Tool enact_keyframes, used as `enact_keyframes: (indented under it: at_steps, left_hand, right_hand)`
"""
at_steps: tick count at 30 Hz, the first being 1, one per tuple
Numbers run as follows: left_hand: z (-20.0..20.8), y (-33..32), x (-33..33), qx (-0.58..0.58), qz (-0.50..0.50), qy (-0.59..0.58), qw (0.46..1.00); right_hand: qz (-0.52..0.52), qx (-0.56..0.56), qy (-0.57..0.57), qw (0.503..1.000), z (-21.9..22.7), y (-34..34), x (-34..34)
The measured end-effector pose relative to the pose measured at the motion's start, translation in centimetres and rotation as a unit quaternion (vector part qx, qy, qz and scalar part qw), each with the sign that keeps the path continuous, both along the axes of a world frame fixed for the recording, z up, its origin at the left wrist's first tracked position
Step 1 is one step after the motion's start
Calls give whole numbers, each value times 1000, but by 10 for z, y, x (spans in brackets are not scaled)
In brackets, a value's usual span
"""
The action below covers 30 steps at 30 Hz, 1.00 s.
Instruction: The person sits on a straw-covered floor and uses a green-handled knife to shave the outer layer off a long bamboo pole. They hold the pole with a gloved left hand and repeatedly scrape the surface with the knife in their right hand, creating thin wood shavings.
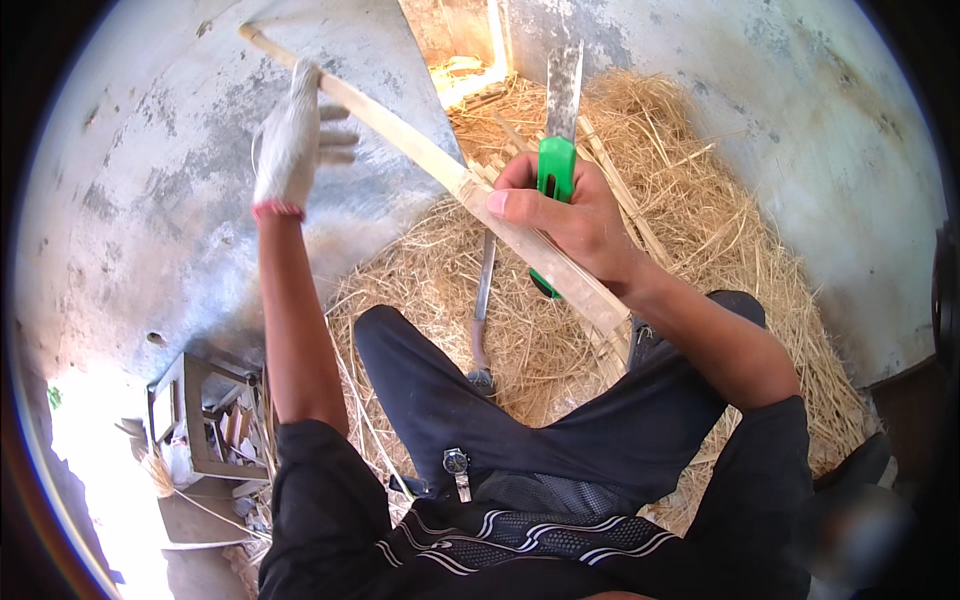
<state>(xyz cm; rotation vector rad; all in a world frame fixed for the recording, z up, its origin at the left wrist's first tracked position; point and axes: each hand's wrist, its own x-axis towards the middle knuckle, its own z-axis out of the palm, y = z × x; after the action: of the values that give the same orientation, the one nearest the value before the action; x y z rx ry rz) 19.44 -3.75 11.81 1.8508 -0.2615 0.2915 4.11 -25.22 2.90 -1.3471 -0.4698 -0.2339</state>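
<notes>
A long pale split-bamboo strip (400, 135) slants across the upper middle, from the upper left down to near my right knee. My left hand (290, 150), in a white knitted glove, has its top fingers over the strip near the far end; the other fingers stretch out to the right. My bare right hand (580, 215) is closed around a green-handled knife (557, 168), its worn blade pointing up. The thumb of that hand presses on the strip, which runs under it. Part of the knife's handle is hidden by the fingers and strip.
Straw-like shavings (690, 200) cover the floor around my legs, with more strips (625, 195) lying on them. A long blade with a brown handle (479, 345) lies between my knees. Worn grey walls (790, 130) stand close; a wooden frame holding scraps (200, 420) is at left.
</notes>
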Motion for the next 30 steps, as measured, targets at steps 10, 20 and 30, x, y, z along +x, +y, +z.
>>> enact_keyframes:
  at_steps: [10,20,30]
  left_hand:
    - [-40,-32,-156,208,-48,-457,863]
    - [-14,-91,-187,277,-184,-533,778]
    - [-14,-5,-137,46,49,-289,955]
  right_hand:
    - [-16,103,70,992,36,-18,-16]
    - [-14,70,136,988,36,-26,-32]
    - [-118,-161,40,979,6,-24,-23]
